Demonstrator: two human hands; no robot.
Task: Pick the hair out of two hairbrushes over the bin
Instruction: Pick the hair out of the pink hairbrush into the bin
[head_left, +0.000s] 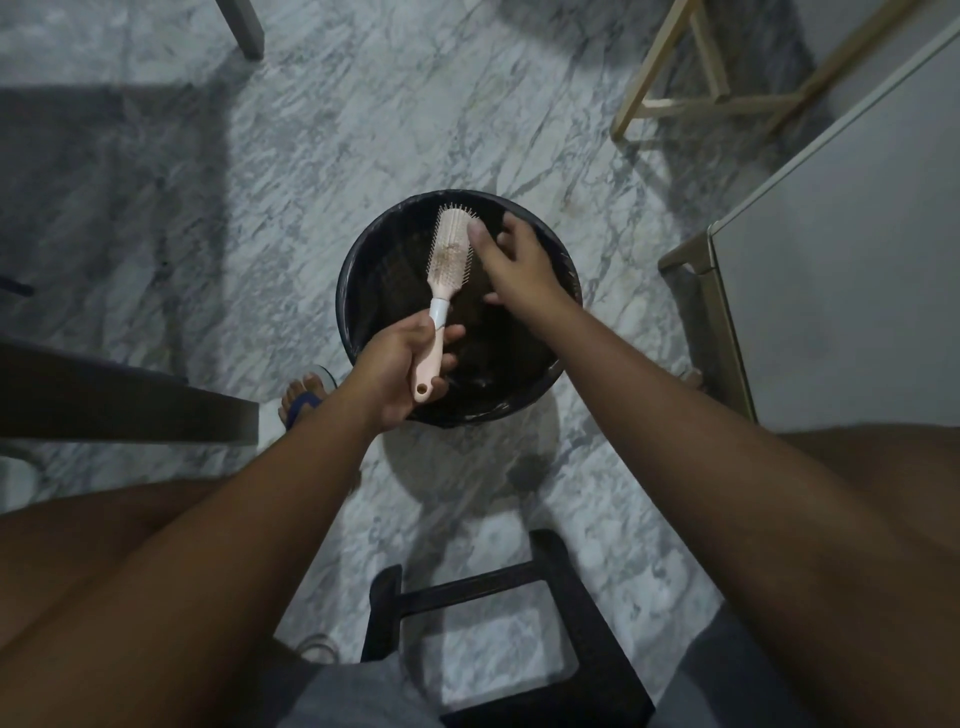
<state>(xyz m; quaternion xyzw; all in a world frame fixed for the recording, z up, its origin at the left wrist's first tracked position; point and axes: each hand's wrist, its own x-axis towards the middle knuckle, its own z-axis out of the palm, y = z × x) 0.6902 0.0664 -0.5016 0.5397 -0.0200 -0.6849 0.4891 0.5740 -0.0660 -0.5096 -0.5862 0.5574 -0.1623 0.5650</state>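
A pale pink hairbrush (451, 249) with a white collar is held bristles-up over the round black bin (358, 291). A small tuft of hair sits among its bristles near the middle. My left hand (402, 369) grips the handle at the bin's near rim. My right hand (511, 260) hovers right beside the brush head, fingers spread, one fingertip touching the bristles near the top right edge. It holds nothing that I can see. Only one brush is in view.
The bin stands on a grey marble floor (311, 130). A black stool frame (498, 623) is below me between my knees. A white cabinet (857, 260) stands at right, a wooden frame (701, 78) at top right, a dark furniture edge (104, 395) at left.
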